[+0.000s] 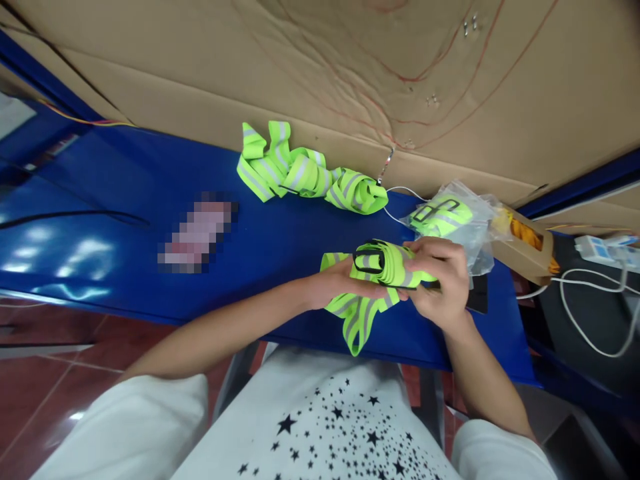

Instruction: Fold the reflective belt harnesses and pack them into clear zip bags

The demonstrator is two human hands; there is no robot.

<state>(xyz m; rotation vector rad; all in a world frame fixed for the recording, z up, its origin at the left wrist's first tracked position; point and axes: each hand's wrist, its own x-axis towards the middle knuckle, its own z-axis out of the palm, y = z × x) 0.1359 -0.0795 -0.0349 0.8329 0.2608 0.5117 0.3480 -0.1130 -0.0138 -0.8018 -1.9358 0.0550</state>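
Above the table (280, 243), left hand (336, 283), right hand (443, 283) gripping neon strap bundle (396, 264), long axis sideways, buckle (381, 259) leftward.

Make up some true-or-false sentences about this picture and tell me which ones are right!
1. The left hand and the right hand both hold a silver-striped yellow-green fabric roll. True.
2. The clear crinkly plastic bag lies to the left of the left hand. False: it lies beyond the right hand.
3. The white shirt has black stars on it. True.
4. The things showing in the brown cardboard box are blue. False: they are orange-yellow.
5. More yellow-green striped straps lie on the shiny blue table. True.
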